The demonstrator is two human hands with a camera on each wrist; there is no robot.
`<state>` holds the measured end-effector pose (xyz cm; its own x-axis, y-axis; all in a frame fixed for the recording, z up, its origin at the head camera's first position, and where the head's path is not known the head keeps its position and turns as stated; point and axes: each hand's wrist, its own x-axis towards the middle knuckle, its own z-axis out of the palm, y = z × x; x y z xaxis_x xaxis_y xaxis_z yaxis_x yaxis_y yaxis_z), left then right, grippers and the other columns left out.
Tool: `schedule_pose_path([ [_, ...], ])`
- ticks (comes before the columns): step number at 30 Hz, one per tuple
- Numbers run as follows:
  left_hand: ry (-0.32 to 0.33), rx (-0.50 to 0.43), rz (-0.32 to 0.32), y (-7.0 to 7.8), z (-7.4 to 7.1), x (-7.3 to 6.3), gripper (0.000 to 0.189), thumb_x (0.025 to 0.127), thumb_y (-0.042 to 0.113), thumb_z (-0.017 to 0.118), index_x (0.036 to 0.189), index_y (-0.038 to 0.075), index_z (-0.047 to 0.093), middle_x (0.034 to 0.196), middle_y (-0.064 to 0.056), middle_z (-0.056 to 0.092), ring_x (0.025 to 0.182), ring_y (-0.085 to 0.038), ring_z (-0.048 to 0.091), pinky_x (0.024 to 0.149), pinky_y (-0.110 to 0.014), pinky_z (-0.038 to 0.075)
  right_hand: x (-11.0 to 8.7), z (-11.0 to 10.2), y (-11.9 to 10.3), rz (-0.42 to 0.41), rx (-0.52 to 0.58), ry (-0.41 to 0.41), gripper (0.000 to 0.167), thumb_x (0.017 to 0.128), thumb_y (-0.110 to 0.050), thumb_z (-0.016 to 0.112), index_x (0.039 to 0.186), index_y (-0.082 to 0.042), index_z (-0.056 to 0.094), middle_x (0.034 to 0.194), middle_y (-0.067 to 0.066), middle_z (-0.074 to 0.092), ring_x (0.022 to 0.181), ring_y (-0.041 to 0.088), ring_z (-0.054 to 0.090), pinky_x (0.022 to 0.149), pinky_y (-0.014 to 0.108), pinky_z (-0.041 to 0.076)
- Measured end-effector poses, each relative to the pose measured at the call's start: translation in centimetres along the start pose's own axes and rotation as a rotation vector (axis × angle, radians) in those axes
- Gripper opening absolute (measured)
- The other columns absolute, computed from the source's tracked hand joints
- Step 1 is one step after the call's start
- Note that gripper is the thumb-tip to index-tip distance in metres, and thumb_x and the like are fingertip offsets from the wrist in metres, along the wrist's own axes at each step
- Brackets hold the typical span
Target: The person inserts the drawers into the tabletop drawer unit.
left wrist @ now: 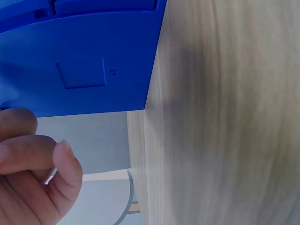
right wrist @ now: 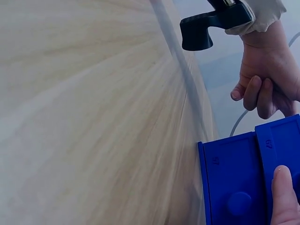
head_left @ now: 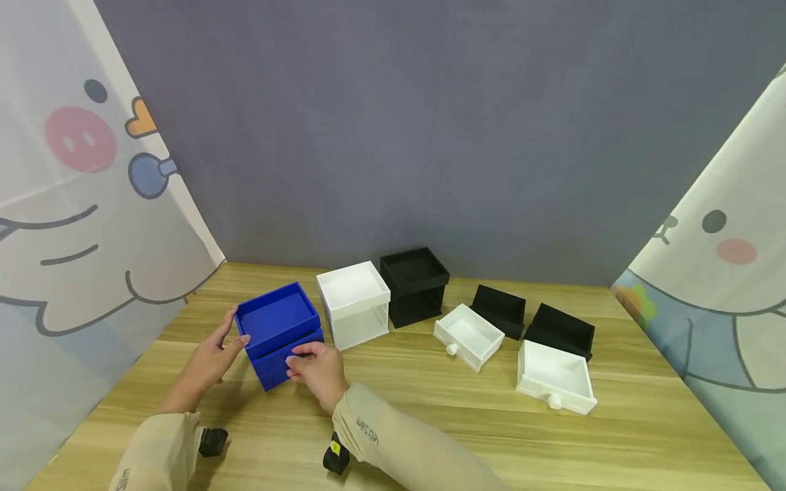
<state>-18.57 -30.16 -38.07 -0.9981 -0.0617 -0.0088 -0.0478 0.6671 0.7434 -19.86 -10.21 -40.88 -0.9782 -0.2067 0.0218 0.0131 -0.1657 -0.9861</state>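
A small blue drawer cabinet (head_left: 276,317) with a shallow tray top stands at the left of the table. My left hand (head_left: 209,358) grips it at its left side, thumb over the front left corner. At the front, my right hand (head_left: 321,374) pinches at a blue drawer front (right wrist: 283,140), its fingers covering the spot in the head view. In the right wrist view, a round knob (right wrist: 240,203) shows on the neighbouring drawer front, apart from the fingers. The left wrist view shows the cabinet's flat side and curled fingers (left wrist: 28,152) beside it.
Right of the blue cabinet stand a white cabinet shell (head_left: 353,293) and a black cabinet shell (head_left: 414,273), both open-fronted. Farther right lie two white drawers with knobs, one nearer (head_left: 555,378) and one farther left (head_left: 469,337), beside two black drawers (head_left: 499,310). A grey wall (head_left: 430,136) rises behind.
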Motion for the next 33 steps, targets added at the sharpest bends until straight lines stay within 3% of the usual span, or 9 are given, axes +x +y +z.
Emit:
schedule_pose_path([
  [5,0.002,-0.007,-0.003,0.0,0.1,0.0,0.075,0.101,0.039,0.043,0.154,0.014,-0.004,0.150,-0.035,0.013,0.074,-0.034,0.053,0.051,-0.039,0.047,0.1,0.2,0.3,-0.057,-0.057,0.009,0.007,0.081,0.010,0.069,0.088,0.010,0.070,0.066,0.006,0.065,0.055,0.009,0.062,0.055,0.027,0.055],
  [10,0.006,-0.003,-0.016,0.0,0.2,-0.2,0.075,0.101,0.038,0.043,0.154,0.012,-0.003,0.149,-0.036,0.014,0.094,-0.049,0.054,0.052,-0.039,0.049,0.1,0.5,0.5,-0.070,-0.051,0.030,0.007,0.081,0.010,0.069,0.087,0.010,0.070,0.067,0.009,0.066,0.055,0.011,0.062,0.054,0.025,0.054],
  [17,-0.005,-0.013,-0.008,0.1,0.1,0.0,0.075,0.101,0.039,0.043,0.155,0.015,-0.004,0.151,-0.034,0.012,0.069,-0.031,0.050,0.050,-0.039,0.046,0.3,0.5,0.5,-0.046,-0.023,0.041,0.007,0.080,0.009,0.069,0.087,0.009,0.071,0.067,0.010,0.067,0.053,0.011,0.062,0.056,0.035,0.056],
  [22,-0.013,-0.013,0.004,0.3,0.0,0.0,0.076,0.101,0.040,0.042,0.154,0.017,-0.006,0.152,-0.033,0.010,0.083,-0.036,0.053,0.052,-0.038,0.048,0.5,-0.8,0.2,0.039,0.011,-0.032,0.018,0.082,0.006,0.070,0.099,0.009,0.071,0.078,0.017,0.071,0.063,0.021,0.068,0.063,0.039,0.056],
  [24,-0.014,-0.003,0.013,0.3,-0.2,0.0,0.076,0.101,0.041,0.043,0.154,0.017,-0.005,0.152,-0.033,0.011,0.074,-0.036,0.054,0.049,-0.037,0.046,0.5,-1.8,0.0,0.074,0.026,-0.075,0.023,0.083,0.005,0.069,0.106,0.010,0.069,0.085,0.019,0.071,0.072,0.028,0.070,0.067,0.040,0.056],
  [25,-0.014,0.011,0.022,0.3,-0.3,0.0,0.076,0.101,0.041,0.044,0.155,0.016,-0.004,0.152,-0.032,0.012,0.069,-0.036,0.053,0.048,-0.038,0.046,0.5,-2.5,-0.1,0.086,0.034,-0.093,0.025,0.084,0.005,0.068,0.108,0.011,0.067,0.088,0.021,0.071,0.076,0.032,0.070,0.069,0.040,0.056],
  [28,-0.030,0.117,0.061,0.3,-1.0,0.1,0.077,0.100,0.044,0.044,0.155,0.013,-0.001,0.150,-0.033,0.016,0.082,-0.048,0.059,0.060,-0.050,0.049,0.3,-4.6,-0.3,0.104,0.033,-0.120,0.028,0.086,0.004,0.067,0.112,0.013,0.064,0.094,0.026,0.069,0.084,0.037,0.069,0.072,0.042,0.055],
  [32,-0.071,0.300,0.088,0.6,-2.2,0.0,0.082,0.098,0.053,0.044,0.154,0.007,0.006,0.144,-0.037,0.027,0.113,-0.059,0.045,0.075,-0.062,0.045,-0.1,-8.1,-0.3,0.100,0.010,-0.108,0.030,0.088,0.002,0.065,0.114,0.016,0.061,0.097,0.029,0.067,0.077,0.027,0.070,0.071,0.039,0.056],
  [33,-0.084,0.336,0.091,0.8,-2.5,0.0,0.083,0.097,0.054,0.044,0.154,0.005,0.008,0.141,-0.038,0.031,0.106,-0.057,0.052,0.071,-0.058,0.047,-0.2,-9.0,-0.3,0.092,0.000,-0.092,0.031,0.088,0.001,0.065,0.114,0.017,0.060,0.097,0.029,0.067,0.074,0.023,0.069,0.070,0.037,0.056],
])
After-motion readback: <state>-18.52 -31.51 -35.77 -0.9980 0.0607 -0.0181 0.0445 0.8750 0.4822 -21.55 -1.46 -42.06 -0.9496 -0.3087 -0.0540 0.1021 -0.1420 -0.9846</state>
